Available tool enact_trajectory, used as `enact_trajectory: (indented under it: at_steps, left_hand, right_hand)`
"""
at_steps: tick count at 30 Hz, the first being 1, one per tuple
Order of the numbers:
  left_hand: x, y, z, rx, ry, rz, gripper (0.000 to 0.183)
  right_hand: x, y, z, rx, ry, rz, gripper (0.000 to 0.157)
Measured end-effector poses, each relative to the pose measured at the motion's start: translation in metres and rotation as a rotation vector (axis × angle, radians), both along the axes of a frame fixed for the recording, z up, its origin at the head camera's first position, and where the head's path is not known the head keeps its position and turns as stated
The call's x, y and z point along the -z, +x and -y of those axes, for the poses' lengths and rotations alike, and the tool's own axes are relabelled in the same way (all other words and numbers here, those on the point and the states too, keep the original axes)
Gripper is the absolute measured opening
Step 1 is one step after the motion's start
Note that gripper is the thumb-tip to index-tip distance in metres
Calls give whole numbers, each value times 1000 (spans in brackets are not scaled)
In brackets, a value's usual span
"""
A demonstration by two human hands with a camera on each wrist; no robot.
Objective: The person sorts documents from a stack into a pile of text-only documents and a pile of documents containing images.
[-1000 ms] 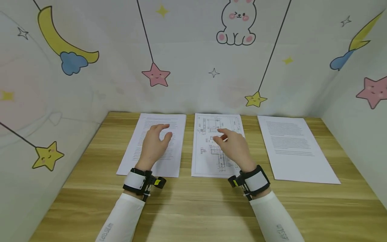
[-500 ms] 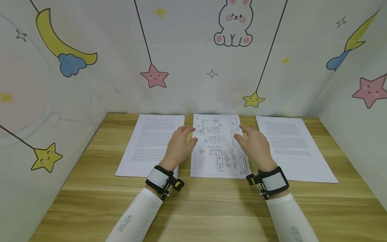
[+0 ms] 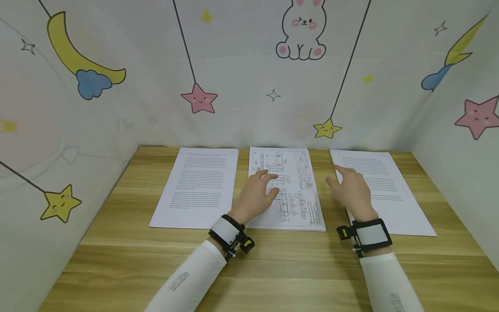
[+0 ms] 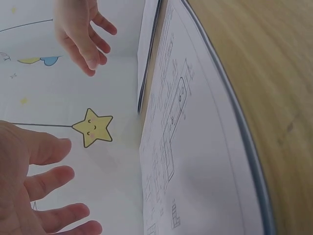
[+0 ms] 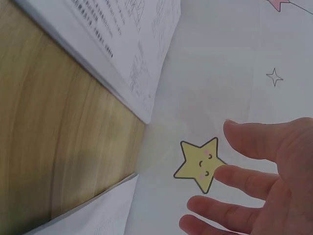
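Observation:
My left hand (image 3: 254, 197) hovers over the middle stack of paper (image 3: 300, 219), which is printed with technical drawings. In the left wrist view its fingers (image 4: 51, 182) are spread and hold nothing, with the drawing sheets (image 4: 210, 161) beside them. Over the left edge of the right-hand paper stack (image 3: 405, 216), printed with lines of text, is my right hand (image 3: 354, 193). Its relaxed fingers (image 5: 225, 208) hold nothing in the right wrist view. A third stack of text pages (image 3: 199, 186) lies to the left of the drawings.
All three stacks lie in a row on a wood-grain table (image 3: 273, 268), close to its back edge. A pale cloth wall (image 3: 241, 117) with cartoon stars, a moon and a rabbit rises behind and on both sides.
Both hands have moved to the right: the left from the left text stack to the drawings, the right from the drawings to the right-hand stack. The papers stay where they were.

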State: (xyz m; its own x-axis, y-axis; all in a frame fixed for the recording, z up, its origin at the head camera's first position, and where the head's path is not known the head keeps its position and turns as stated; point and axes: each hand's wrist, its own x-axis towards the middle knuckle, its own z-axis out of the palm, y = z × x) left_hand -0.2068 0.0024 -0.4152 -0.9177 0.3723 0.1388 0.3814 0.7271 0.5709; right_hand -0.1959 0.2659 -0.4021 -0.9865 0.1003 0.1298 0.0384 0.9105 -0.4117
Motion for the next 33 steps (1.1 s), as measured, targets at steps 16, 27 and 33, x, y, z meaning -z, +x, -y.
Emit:
enact_trajectory:
  at_steps: [16,27,33]
  left_hand:
    - [10,8,-54,110,-43,5,38]
    - [18,23,-98,206,-95,-19,37]
    - [24,29,-121,213,-30,11,37]
  right_hand:
    - [15,1,-52,41,-15,58,62]
    - [17,6,-94,139,-50,166,69]
    - [23,6,-107,177,-61,194,70]
